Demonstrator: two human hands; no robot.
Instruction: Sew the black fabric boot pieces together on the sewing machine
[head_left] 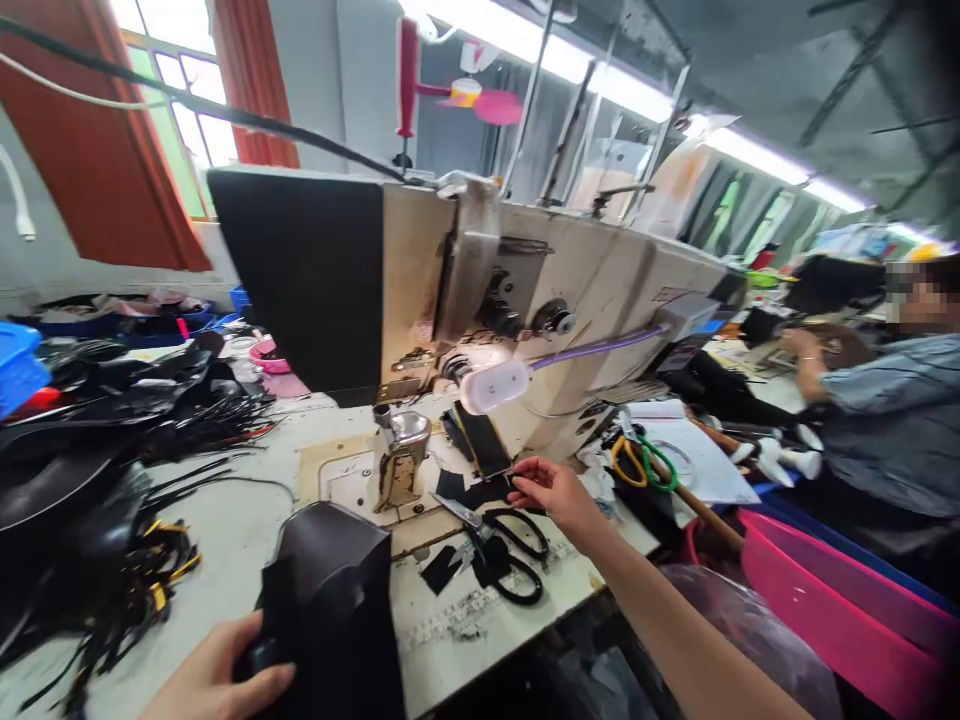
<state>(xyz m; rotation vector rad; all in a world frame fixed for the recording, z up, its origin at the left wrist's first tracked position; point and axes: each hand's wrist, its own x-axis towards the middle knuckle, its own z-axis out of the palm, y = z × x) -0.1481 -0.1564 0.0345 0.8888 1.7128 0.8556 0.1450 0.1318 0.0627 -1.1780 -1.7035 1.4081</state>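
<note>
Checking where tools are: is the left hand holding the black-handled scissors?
No, the left hand grips a black workpiece; the scissors lie on the sewing table.

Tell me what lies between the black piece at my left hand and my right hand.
Head view: black-handled scissors and small black scraps lie between the black piece and your right hand.

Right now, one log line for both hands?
left hand: holding black leather piece | right hand: fingertips at black scraps | scissors: open on table | sewing machine: beyond scissors
</note>
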